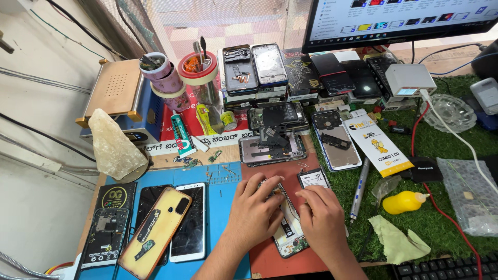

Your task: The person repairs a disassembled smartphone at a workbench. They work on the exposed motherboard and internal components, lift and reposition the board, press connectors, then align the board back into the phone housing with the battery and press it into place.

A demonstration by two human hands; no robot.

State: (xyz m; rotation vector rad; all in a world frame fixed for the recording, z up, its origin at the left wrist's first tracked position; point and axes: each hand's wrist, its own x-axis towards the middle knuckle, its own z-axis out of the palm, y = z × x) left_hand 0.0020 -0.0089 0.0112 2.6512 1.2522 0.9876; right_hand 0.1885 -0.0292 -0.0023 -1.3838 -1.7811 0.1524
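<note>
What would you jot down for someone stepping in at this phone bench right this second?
Left hand: pressing flat on the opened phone, fingers spread over its upper half.
Right hand: also resting on the phone, fingers near its top right edge, beside the small black part.
The phone lies face down on the red mat, back cover off, boards showing at the lower end.
Done: back is open. Left: it is not closed yet.
Nearby: grey screwdriver on the green turf, yellow bottle, other opened phones behind.
</note>
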